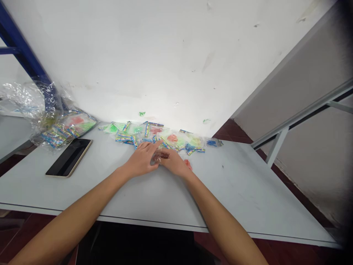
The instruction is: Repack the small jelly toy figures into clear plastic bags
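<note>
Head view, phone point(68, 158) beside hands point(140, 160), plastic bag point(24, 99)

Table point(231, 184) is standing against wall point(138, 55), wall running along its back edge. Packets point(143, 134) are lying in a loose row on table, along that back edge, touching or overlapping each other. More packets are sitting toward back left, beside plastic wrap point(24, 103), which is bunching up at table's left corner. Phone point(68, 157) is lying on table left of both hands, in front of those left packets. Left hand point(139, 160) and right hand point(172, 163) are resting side by side on table, just before the row. Small packet point(162, 156) is sitting between them. Metal frame point(303, 117) is standing off to right of table.
</note>
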A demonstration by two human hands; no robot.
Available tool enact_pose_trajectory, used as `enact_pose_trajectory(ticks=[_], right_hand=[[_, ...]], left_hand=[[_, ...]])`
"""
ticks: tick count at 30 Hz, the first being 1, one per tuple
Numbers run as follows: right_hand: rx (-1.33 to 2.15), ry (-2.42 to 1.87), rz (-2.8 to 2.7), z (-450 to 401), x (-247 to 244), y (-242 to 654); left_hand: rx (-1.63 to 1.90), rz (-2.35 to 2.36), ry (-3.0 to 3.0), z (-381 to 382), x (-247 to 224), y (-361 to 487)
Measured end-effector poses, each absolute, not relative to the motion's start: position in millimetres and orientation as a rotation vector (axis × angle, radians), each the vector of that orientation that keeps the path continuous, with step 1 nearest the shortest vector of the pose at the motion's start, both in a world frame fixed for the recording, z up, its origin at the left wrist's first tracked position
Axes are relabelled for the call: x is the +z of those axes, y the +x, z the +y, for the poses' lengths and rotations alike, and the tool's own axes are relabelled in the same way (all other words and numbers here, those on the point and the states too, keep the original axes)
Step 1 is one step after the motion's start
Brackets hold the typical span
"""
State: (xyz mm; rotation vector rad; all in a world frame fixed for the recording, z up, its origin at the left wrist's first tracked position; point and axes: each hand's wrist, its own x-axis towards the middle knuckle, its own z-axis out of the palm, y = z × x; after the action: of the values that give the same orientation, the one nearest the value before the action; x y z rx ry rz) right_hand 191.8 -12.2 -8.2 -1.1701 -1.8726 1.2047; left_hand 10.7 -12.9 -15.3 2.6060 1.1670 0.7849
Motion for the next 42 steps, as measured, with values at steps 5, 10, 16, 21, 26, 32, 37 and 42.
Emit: enact_pose_trajectory(ticks=[5, 10, 16, 21, 26, 32, 37, 42], right_hand=[[1.203, -1.199, -1.808, -8.4, -8.7, 196.6], [1.245, -1.211, -1.708, -4.6, 8.8, 209.4], [0.746, -1.466, -1.751, 0.9, 32.0, 256.2], [0.995, -1.694, -2.091, -2.8, 35.8, 289.5], [0.78, -1.965, -2.121, -5.3, 32.6, 291.9], [0.937, -2.068, -2.141, -7.0, 32.1, 288.3], [0.979, -2.036, -2.136, -6.9, 31.7, 282.4], [1.249, -1.728, -2.085, -7.9, 30.6, 280.9]], left_hand=[[0.801, 1.216, 2.552, -9.8, -16.6, 8.0], [0.817, 1.299, 2.549, -4.9, -17.2, 3.3], [0.815, 1.408, 2.658, 0.2, -19.5, -2.1], [0.805, 1.456, 2.657, -0.3, -21.6, -0.6], [0.804, 1.473, 2.656, -1.5, -20.9, 1.8], [0.888, 1.521, 2.684, -0.1, -20.8, 2.2], [0.936, 1.505, 2.683, 0.7, -21.7, 2.0], [0.932, 1.537, 2.646, -1.3, -20.2, 3.3]])
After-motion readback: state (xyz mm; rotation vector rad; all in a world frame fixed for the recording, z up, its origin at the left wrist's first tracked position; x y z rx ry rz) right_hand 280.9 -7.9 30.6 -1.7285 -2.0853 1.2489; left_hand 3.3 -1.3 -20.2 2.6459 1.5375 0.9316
